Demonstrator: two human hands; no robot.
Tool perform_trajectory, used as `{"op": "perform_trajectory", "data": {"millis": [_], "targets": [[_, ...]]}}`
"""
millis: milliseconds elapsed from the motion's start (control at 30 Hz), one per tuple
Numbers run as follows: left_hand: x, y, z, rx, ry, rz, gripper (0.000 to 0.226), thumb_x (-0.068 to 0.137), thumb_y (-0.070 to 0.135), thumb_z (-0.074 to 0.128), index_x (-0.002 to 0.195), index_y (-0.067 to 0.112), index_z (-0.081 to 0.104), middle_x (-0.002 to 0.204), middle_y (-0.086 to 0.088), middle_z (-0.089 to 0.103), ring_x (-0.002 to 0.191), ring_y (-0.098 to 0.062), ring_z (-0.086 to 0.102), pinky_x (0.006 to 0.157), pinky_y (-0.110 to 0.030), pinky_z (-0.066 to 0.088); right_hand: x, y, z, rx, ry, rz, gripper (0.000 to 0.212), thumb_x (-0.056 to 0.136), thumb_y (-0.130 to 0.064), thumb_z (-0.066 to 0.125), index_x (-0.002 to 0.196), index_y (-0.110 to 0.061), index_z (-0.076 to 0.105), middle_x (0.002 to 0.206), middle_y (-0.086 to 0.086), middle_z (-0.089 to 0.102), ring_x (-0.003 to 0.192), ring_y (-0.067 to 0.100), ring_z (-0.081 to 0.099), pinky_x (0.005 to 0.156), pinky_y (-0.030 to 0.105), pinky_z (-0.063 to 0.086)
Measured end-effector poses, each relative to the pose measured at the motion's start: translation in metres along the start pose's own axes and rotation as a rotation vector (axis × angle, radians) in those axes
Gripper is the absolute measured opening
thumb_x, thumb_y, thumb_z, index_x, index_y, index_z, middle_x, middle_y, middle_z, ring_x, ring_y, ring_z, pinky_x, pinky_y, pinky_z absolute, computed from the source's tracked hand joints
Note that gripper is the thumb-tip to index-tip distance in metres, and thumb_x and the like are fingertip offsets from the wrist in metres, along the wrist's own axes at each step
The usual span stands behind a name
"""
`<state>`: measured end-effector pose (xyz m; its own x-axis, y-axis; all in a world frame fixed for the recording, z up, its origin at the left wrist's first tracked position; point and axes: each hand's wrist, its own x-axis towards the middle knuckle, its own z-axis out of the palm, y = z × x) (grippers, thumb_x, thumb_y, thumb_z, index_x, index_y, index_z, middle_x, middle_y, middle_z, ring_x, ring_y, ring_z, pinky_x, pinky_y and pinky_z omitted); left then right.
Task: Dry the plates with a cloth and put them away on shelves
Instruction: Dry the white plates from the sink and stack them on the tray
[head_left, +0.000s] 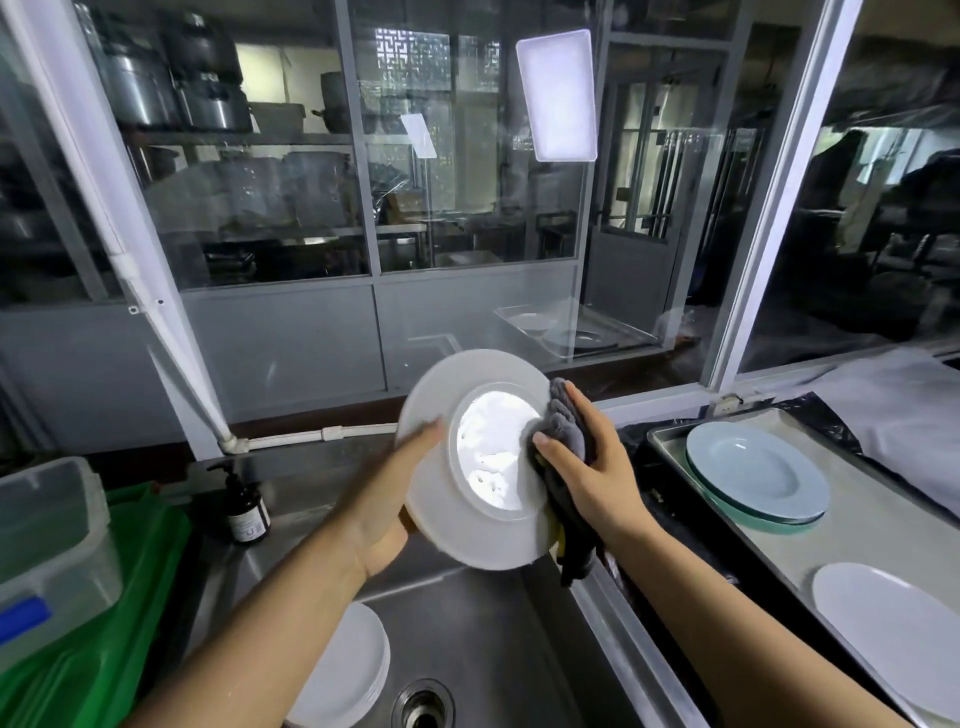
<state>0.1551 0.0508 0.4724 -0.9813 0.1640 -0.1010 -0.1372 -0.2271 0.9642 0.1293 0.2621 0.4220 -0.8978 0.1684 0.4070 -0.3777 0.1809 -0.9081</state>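
My left hand (387, 506) grips the left rim of a white deep plate (467, 525), held tilted above the steel sink (483, 639). Its underside faces me, wet and shiny in the centre. My right hand (587, 467) presses a grey cloth (563, 431) against the plate's right edge; the cloth's tail hangs down below the rim. A stack of white plates (345, 670) lies in the sink at the lower left. On a metal tray (769, 540) to the right rest a pale blue deep plate (756, 470) atop a glass one, and a white plate (893, 623).
A dark soap pump bottle (247, 506) stands left of the sink. A clear plastic box (49, 545) sits on green bags (130, 623) at the far left. Glass windows and a white pipe (171, 358) rise behind the sink. The drain (423, 706) is near the bottom edge.
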Motion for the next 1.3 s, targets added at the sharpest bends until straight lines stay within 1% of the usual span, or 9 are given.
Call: {"op": "perform_trajectory", "data": {"millis": [100, 233, 367, 467, 600, 733, 967, 1133, 1300], "targets": [[0.002, 0.007, -0.007, 0.046, -0.102, -0.101, 0.043, 0.083, 0.055, 0.055, 0.117, 0.031, 0.065, 0.110, -0.007, 0.073, 0.102, -0.025, 0.069, 0.088, -0.043, 0.054, 0.007, 0.000, -0.008, -0.090, -0.046, -0.063, 0.068, 0.079, -0.032, 0.073, 0.141, -0.033, 0.048, 0.139, -0.017, 0.051, 0.130, -0.003, 0.045, 0.114, 0.036, 0.036], [0.004, 0.007, -0.006, 0.072, -0.017, -0.081, 0.043, 0.085, 0.056, 0.056, 0.115, 0.026, 0.066, 0.105, -0.006, 0.075, 0.101, -0.027, 0.068, 0.089, -0.043, 0.054, 0.011, -0.005, -0.004, -0.207, -0.110, -0.099, 0.063, 0.090, -0.029, 0.066, 0.144, -0.038, 0.036, 0.146, -0.020, 0.042, 0.134, -0.006, 0.037, 0.116, 0.032, 0.031], [0.003, -0.003, 0.006, 0.026, 0.073, -0.024, 0.039, 0.093, 0.047, 0.054, 0.117, 0.019, 0.066, 0.103, -0.002, 0.075, 0.099, -0.021, 0.070, 0.085, -0.036, 0.055, 0.006, -0.005, 0.012, -0.480, -0.244, -0.313, 0.066, 0.093, -0.050, 0.043, 0.152, -0.030, 0.022, 0.161, -0.008, 0.019, 0.150, 0.010, 0.005, 0.123, 0.040, 0.007], [0.008, -0.009, 0.008, -0.034, 0.148, -0.023, 0.044, 0.093, 0.049, 0.054, 0.119, 0.015, 0.065, 0.105, -0.004, 0.075, 0.099, -0.021, 0.071, 0.090, -0.039, 0.054, -0.008, -0.015, 0.028, -0.530, -0.387, -0.482, 0.063, 0.097, -0.044, 0.040, 0.153, -0.023, 0.020, 0.161, -0.007, 0.009, 0.149, 0.006, -0.009, 0.122, 0.032, -0.007], [0.008, -0.015, 0.002, -0.073, 0.155, -0.042, 0.056, 0.089, 0.060, 0.050, 0.117, 0.015, 0.068, 0.109, -0.008, 0.073, 0.105, -0.023, 0.069, 0.101, -0.047, 0.048, -0.032, -0.016, 0.042, -0.556, -0.461, -0.709, 0.061, 0.099, -0.036, 0.045, 0.152, -0.013, 0.027, 0.161, 0.003, 0.019, 0.151, 0.018, 0.002, 0.123, 0.045, 0.004], [0.007, -0.025, -0.001, -0.176, 0.189, -0.040, 0.052, 0.095, 0.052, 0.047, 0.118, 0.010, 0.066, 0.110, -0.010, 0.073, 0.103, -0.024, 0.069, 0.098, -0.043, 0.050, -0.029, 0.004, 0.028, -0.706, -0.400, -0.657, 0.070, 0.092, -0.057, 0.050, 0.152, -0.027, 0.030, 0.162, -0.003, 0.018, 0.151, 0.024, 0.006, 0.114, 0.061, 0.022], [0.013, -0.038, -0.006, -0.259, 0.246, -0.076, 0.063, 0.092, 0.060, 0.048, 0.127, 0.009, 0.060, 0.118, -0.016, 0.069, 0.107, -0.028, 0.067, 0.097, -0.043, 0.050, -0.053, 0.013, 0.031, -0.735, -0.344, -0.721, 0.069, 0.090, -0.051, 0.058, 0.149, -0.020, 0.039, 0.160, 0.005, 0.025, 0.149, 0.037, 0.009, 0.110, 0.064, 0.024], [0.018, -0.043, -0.004, -0.369, 0.187, -0.158, 0.074, 0.092, 0.066, 0.039, 0.125, 0.003, 0.060, 0.118, -0.022, 0.067, 0.108, -0.033, 0.066, 0.079, -0.041, 0.060, -0.064, 0.015, 0.040, -0.845, -0.379, -0.884, 0.064, 0.087, -0.045, 0.061, 0.146, -0.029, 0.042, 0.158, 0.002, 0.030, 0.148, 0.038, 0.015, 0.106, 0.064, 0.028], [0.016, -0.044, -0.005, -0.424, 0.149, -0.068, 0.059, 0.100, 0.055, 0.031, 0.128, 0.010, 0.057, 0.118, -0.013, 0.069, 0.103, -0.022, 0.069, 0.079, -0.036, 0.054, -0.053, 0.034, 0.022, -0.798, -0.300, -0.784, 0.065, 0.085, -0.038, 0.060, 0.146, -0.021, 0.044, 0.157, 0.013, 0.030, 0.146, 0.043, 0.016, 0.108, 0.066, 0.026]]}}
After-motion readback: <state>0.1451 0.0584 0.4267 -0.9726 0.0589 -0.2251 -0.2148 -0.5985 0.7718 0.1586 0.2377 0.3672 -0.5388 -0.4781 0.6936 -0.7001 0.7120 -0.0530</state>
